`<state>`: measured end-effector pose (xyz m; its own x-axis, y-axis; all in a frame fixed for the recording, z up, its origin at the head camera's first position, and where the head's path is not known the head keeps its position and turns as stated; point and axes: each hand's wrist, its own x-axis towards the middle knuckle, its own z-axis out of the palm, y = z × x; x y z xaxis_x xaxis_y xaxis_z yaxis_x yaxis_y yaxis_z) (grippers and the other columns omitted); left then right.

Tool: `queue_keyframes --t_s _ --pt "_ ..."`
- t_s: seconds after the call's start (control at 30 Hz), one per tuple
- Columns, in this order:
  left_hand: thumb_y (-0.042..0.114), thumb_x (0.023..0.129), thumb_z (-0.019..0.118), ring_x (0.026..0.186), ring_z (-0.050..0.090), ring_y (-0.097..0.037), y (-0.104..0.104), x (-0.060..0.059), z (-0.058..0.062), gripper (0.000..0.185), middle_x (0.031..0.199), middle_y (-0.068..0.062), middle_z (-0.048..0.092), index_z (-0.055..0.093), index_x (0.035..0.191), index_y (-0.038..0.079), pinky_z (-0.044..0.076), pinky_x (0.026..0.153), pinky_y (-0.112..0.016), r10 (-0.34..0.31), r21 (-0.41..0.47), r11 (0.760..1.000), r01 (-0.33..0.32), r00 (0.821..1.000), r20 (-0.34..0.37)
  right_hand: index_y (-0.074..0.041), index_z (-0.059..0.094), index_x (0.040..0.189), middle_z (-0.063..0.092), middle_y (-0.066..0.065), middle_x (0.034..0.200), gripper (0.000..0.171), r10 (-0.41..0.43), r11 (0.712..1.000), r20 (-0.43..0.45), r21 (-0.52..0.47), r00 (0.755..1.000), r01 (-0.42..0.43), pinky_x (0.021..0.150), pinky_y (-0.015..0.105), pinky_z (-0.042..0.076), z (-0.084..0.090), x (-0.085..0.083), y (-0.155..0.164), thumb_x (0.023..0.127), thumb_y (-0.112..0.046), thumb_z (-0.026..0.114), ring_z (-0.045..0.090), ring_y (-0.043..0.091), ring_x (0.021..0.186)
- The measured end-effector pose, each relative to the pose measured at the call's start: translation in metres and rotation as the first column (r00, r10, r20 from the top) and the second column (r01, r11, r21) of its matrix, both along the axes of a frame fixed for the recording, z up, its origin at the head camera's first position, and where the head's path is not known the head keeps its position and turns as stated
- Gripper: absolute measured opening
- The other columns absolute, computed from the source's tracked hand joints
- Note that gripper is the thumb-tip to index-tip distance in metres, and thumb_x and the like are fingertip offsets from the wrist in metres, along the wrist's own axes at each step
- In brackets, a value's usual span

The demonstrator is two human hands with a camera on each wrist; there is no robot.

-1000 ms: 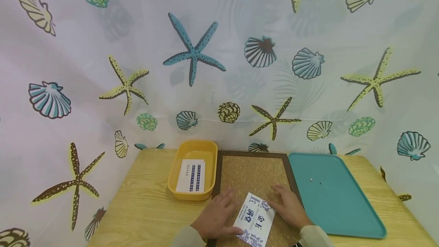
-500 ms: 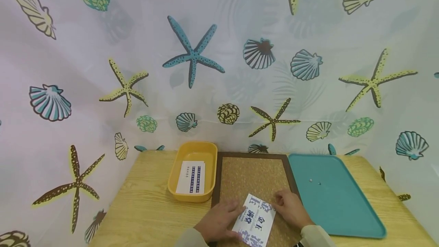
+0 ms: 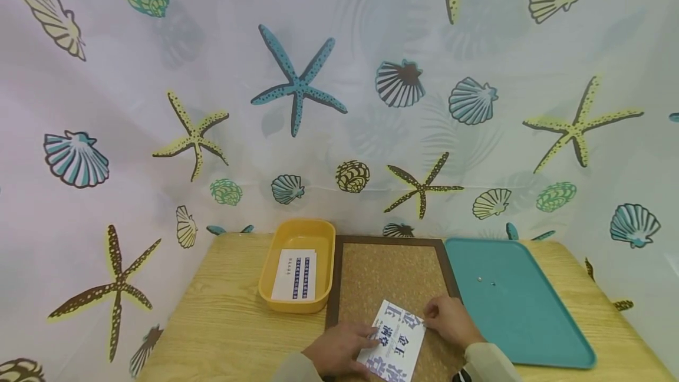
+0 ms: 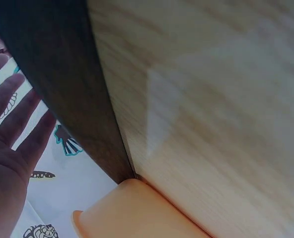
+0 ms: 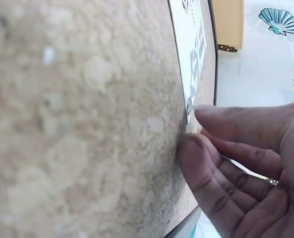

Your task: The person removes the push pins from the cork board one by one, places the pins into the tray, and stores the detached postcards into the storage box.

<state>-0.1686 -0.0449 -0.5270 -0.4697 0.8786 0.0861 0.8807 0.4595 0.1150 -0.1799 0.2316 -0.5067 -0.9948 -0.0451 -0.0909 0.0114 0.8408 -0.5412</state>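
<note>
A white card with blue-purple lettering (image 3: 395, 343) lies slanted on a brown-framed corkboard (image 3: 395, 270). My left hand (image 3: 336, 348) rests at the card's left edge, fingertips on its surface; the left wrist view shows only part of that hand (image 4: 10, 139), fingers spread. My right hand (image 3: 451, 321) is at the card's upper right corner. In the right wrist view, the straight thumb (image 5: 241, 121) touches that corner beside a small greyish spot, too small to identify. The index fingertip lies just off the edge, other fingers partly bent, and a gap shows between thumb and index finger.
Left of the board stands a yellow plastic bin (image 3: 297, 305) holding white printed cards (image 3: 289, 276). A teal tray (image 3: 530, 323) at the right holds two tiny shiny pieces (image 3: 480, 279). Under everything is a wooden table (image 3: 228, 287), before a shell-and-starfish curtain (image 3: 329, 152).
My right hand's fingers have bent in, and it has settled at the card's upper right corner. The left hand has shifted slightly down along the card's edge. The card has hardly moved.
</note>
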Motion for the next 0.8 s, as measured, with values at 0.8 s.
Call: queue_keyframes --t_s 0.8 --pt "0.05 0.084 0.065 0.129 0.048 -0.014 0.0059 0.0023 0.006 0.052 0.139 0.008 0.053 0.062 0.13 0.026 0.043 0.101 -0.031 0.068 -0.107 0.993 -0.054 0.989 0.129 -0.01 0.073 0.071 0.067 -0.003 0.071 0.011 0.002 0.999 0.007 -0.037 1.0 -0.002 0.058 0.031 0.048 -0.0003 -0.0041 -0.0014 0.073 -0.001 0.078 0.055 0.011 0.063"
